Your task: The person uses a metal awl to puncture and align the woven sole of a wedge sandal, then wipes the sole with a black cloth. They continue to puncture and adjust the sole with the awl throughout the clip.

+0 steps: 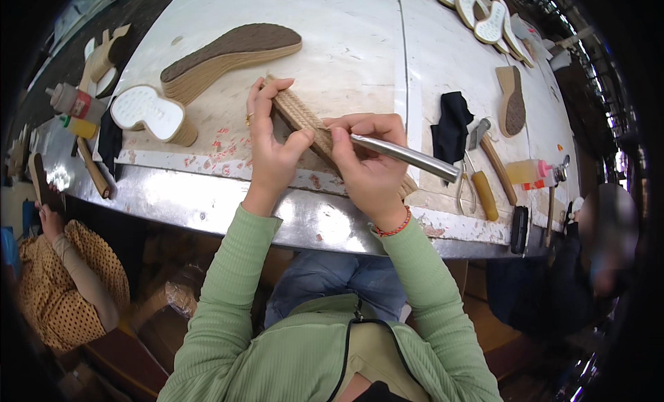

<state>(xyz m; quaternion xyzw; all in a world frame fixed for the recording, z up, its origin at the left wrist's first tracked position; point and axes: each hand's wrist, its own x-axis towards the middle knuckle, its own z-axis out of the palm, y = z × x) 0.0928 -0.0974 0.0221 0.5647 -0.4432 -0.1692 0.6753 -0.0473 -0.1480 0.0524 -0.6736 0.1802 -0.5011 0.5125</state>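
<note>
Your left hand [271, 142] grips the tan woven-sided wedge shoe sole [304, 122], fingers curled over its upper edge, holding it tilted on the worn white worktable [360, 49] near the front edge. Your right hand [370, 163] pinches a slim silver metal rod [404, 155] against the sole's side.

This is a shoe workshop. Shoe soles [232, 56] lie all over the worn white counter [360, 28], with a hammer [494, 160], pliers [477, 187] and glue bottles [72, 104] beside them.
</note>
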